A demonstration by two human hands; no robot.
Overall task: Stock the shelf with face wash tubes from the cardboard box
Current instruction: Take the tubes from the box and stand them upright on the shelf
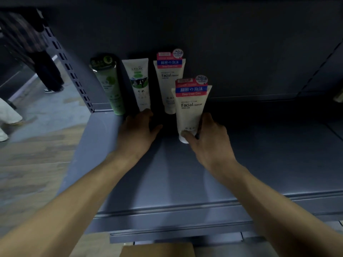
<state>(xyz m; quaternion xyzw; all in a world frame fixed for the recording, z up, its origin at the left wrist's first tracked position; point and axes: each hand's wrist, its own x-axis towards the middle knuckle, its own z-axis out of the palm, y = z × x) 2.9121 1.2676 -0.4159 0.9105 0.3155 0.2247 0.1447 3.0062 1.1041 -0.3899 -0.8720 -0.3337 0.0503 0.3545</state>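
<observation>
Three face wash tubes stand cap-down along the back of the grey shelf [167,173]: a green tube [109,84], a white tube with a green picture [139,84] and a white Facial cleanser tube [169,82] with a pink and blue label. My right hand [206,140] grips the lower end of a second Facial cleanser tube [191,108], upright, in front and right of the row. My left hand [139,130] reaches to the base of the white tube with the green picture, fingers stretched forward; its fingertips are in shadow.
A slotted upright post [70,71] borders the shelf on the left. Beyond it, people's legs [46,71] stand on the floor. A cardboard box edge [157,249] shows at the bottom. The shelf's right part lies in shadow.
</observation>
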